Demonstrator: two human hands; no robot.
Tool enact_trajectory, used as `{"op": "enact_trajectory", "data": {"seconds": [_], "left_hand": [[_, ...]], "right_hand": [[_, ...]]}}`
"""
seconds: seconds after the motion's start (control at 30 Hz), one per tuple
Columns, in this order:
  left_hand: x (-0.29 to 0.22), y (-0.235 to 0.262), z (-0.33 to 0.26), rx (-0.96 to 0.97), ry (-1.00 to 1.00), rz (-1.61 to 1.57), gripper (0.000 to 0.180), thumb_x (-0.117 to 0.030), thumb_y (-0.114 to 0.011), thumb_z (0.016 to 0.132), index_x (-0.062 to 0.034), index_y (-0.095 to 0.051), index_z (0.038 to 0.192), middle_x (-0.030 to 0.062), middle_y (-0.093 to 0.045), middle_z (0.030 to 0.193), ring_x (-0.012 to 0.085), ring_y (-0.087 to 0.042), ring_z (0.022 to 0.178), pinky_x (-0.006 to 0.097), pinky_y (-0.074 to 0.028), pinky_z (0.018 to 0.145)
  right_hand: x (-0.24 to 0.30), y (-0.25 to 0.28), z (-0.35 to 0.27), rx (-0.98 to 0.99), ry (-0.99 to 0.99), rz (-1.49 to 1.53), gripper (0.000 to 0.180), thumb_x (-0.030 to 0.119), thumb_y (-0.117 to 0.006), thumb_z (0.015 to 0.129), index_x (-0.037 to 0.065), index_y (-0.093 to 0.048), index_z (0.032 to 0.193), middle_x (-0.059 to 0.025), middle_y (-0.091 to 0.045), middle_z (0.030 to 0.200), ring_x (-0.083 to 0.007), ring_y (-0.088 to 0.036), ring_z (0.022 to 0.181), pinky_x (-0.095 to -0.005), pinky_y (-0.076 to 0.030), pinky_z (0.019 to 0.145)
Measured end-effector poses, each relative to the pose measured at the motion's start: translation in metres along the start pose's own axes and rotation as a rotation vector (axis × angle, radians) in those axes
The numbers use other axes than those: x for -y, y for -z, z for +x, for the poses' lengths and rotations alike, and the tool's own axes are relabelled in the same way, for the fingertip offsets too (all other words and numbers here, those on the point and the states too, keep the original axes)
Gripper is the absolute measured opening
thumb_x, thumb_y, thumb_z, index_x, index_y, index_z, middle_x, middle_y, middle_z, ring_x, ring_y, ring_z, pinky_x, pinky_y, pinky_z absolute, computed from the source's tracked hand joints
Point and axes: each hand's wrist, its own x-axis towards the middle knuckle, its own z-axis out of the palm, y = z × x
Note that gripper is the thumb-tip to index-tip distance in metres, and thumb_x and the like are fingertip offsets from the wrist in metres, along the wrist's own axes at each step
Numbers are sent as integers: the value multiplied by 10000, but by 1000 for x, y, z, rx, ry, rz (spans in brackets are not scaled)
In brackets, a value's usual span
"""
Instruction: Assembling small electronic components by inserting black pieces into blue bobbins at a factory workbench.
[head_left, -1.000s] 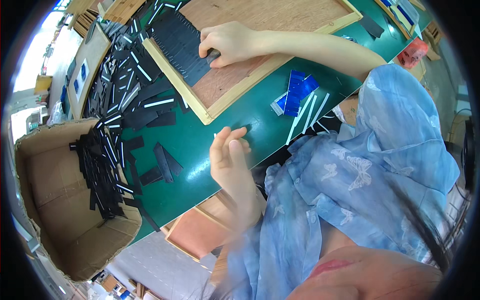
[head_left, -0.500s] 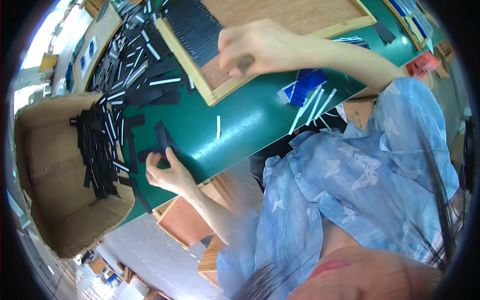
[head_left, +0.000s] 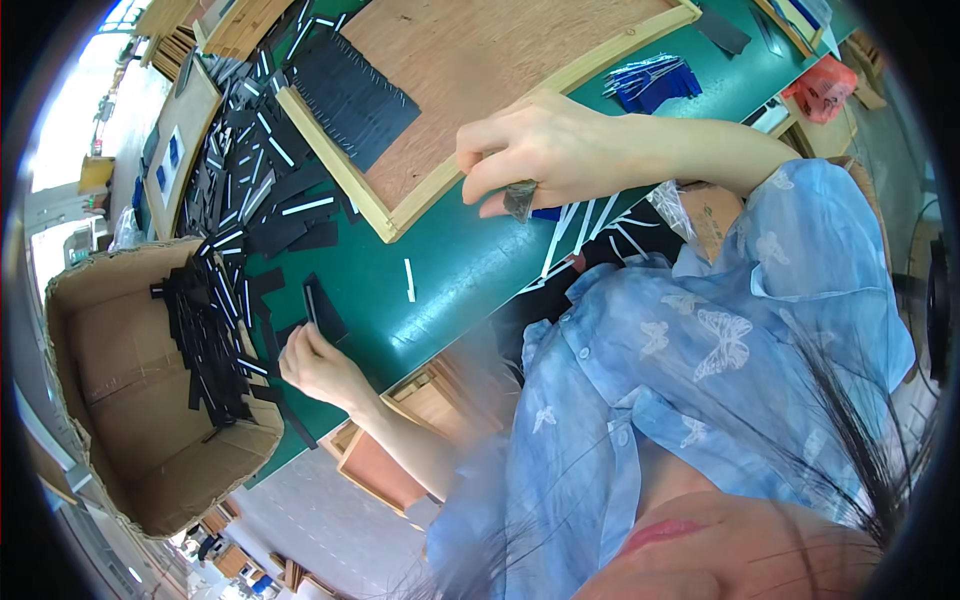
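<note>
My left hand [head_left: 325, 372] is at the near left edge of the table, its thumb and fingers pinched at the near end of a black strip [head_left: 326, 304] lying there. Other black strips lie around and under it. My right hand [head_left: 540, 150] is over the near rail of a wooden frame [head_left: 520, 120], holding a small, shiny dark-grey piece [head_left: 519, 201] whose kind I cannot make out. Inside the frame, a black sheet-like patch of strips [head_left: 355, 100] with small pale marks along its edges covers the left end of the wooden panel.
A cardboard box [head_left: 130, 390] stands at the left, black strips [head_left: 215, 340] spilling over its rim. More black and white pieces [head_left: 270, 160] heap beyond. One white strip [head_left: 409, 280] lies on the green table [head_left: 450, 270]. A blue bundle [head_left: 655, 85] lies beyond my right forearm; white strips [head_left: 580, 235] overhang the near edge.
My right hand has come nearer and right, off the panel's corner, still gripping the dark-grey piece. My left hand's fingers have closed onto the black strip. The whole view has shifted slightly.
</note>
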Motion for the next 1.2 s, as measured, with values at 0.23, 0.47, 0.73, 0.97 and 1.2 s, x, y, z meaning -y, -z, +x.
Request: {"op": "enact_trajectory", "data": {"seconds": [0.23, 0.47, 0.73, 0.97, 1.2], "left_hand": [[-143, 54, 6, 112, 5, -702, 145, -75, -503, 939, 34, -599, 949, 114, -654, 838, 149, -620, 746, 245, -469, 592], [-167, 69, 0, 386, 477, -1413, 251, -118, -520, 943, 85, -564, 1084, 122, -631, 817, 102, -525, 595, 198, -403, 520], [-207, 69, 2, 517, 631, -1545, 300, -172, -519, 941, 87, -592, 1072, 105, -636, 775, 116, -580, 613, 218, -446, 561], [-170, 38, -4, 357, 668, -1572, 264, -121, -487, 946, 71, -545, 1116, 171, -644, 874, 158, -604, 597, 234, -489, 519], [-175, 36, -12, 317, 670, -1532, 280, -143, -510, 941, 76, -535, 1113, 158, -638, 843, 155, -617, 633, 224, -512, 553]], "right_hand": [[15, 4, 19, -204, -35, 269, 203, 232, -690, 764, 75, -641, 881, -59, -619, 837, -260, -619, 746, -369, -471, 625], [20, 27, -2, -33, -221, 54, 334, 304, -726, 724, 91, -587, 941, -65, -641, 831, -269, -613, 759, -373, -461, 655], [12, 7, -1, -304, 403, -341, 262, 196, -656, 676, 103, -544, 893, -31, -486, 789, -204, -495, 721, -330, -390, 572], [24, 1, -77, 234, 315, -8, 138, 138, -624, 712, 92, -563, 827, -36, -504, 807, -224, -539, 751, -336, -443, 624], [-41, 34, -65, 225, -184, 261, 264, 49, -666, 715, 78, -661, 978, -56, -597, 921, -231, -599, 852, -336, -481, 726]]}}
